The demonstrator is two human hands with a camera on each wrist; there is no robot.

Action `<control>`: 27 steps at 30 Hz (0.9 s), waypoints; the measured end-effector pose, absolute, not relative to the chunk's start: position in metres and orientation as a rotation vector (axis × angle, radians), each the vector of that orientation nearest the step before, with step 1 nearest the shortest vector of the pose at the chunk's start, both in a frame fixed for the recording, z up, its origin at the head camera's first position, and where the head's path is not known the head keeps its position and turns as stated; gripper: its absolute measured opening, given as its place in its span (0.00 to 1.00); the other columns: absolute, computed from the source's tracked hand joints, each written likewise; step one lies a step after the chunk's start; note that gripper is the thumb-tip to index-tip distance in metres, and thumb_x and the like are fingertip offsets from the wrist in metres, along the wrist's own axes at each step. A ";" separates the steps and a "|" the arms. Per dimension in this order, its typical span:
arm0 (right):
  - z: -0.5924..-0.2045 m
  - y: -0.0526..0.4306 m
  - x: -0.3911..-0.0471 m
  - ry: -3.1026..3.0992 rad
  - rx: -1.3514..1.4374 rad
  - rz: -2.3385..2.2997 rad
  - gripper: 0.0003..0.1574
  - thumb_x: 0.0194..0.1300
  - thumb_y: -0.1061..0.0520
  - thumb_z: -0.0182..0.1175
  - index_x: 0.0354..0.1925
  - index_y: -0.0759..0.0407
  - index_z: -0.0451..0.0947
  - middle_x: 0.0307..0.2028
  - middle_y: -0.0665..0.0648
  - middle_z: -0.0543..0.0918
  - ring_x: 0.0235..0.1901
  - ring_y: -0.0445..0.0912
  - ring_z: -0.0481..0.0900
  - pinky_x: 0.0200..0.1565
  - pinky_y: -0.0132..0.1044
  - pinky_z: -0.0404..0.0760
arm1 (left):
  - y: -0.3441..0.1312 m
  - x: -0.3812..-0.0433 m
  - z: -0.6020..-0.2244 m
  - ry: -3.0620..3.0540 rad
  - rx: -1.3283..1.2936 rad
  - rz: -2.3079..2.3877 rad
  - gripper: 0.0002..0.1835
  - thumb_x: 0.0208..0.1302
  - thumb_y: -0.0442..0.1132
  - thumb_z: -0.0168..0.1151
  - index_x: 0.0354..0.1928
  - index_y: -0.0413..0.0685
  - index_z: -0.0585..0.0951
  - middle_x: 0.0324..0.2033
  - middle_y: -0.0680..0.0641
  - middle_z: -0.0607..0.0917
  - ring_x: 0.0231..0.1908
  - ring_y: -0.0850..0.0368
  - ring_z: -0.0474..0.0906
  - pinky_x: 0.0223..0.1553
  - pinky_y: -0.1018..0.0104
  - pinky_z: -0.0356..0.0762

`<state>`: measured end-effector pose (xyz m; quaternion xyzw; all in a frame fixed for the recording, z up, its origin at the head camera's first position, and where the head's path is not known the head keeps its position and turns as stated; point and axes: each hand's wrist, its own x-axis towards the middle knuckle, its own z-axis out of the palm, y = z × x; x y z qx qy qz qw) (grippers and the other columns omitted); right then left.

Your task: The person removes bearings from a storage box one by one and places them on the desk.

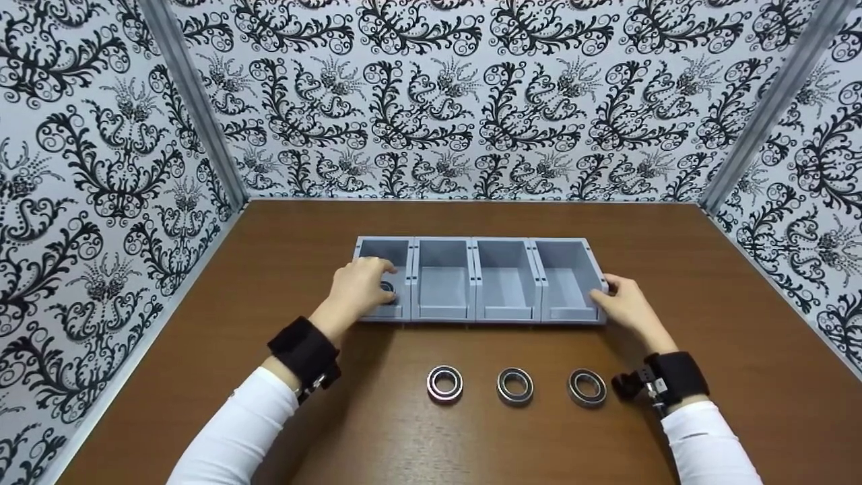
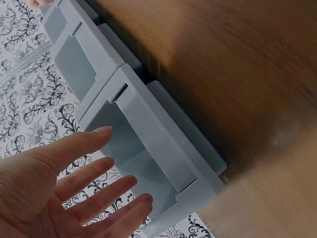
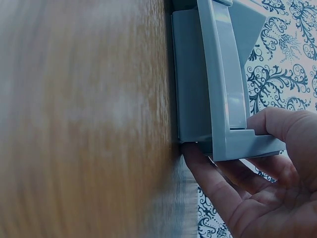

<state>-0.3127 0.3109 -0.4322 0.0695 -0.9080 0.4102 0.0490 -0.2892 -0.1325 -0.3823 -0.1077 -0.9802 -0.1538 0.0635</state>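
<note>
A row of grey storage bins (image 1: 441, 312) stands on the table. My left hand (image 1: 359, 286) is over the leftmost bin, its thumb and fingers spread with nothing between them. Inside that bin, by the fingertips, a dark ring-shaped bearing (image 1: 388, 289) is partly visible. The left wrist view shows the same hand (image 2: 84, 188) at the bin's open front, where the bearing is hidden. At the other end, my right hand (image 1: 627, 304) grips the side wall of the rightmost bin (image 3: 220, 84), thumb inside and fingers outside and below.
Three metal ball bearings lie flat in a line in front of the bins: a left one (image 1: 445, 397), a middle one (image 1: 515, 399) and a right one (image 1: 586, 400). Patterned wall panels (image 1: 431, 101) enclose the wooden table (image 1: 377, 431) at the back and sides.
</note>
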 end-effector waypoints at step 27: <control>-0.432 0.311 -0.312 -2.782 0.198 1.283 0.24 0.67 0.64 0.54 0.58 0.79 0.73 0.48 0.75 0.83 0.35 0.36 0.78 0.36 0.22 0.76 | -0.123 -0.304 -0.390 -3.052 -0.328 -0.351 0.25 0.52 0.38 0.75 0.55 0.46 0.85 0.53 0.40 0.87 0.52 0.41 0.84 0.44 0.43 0.84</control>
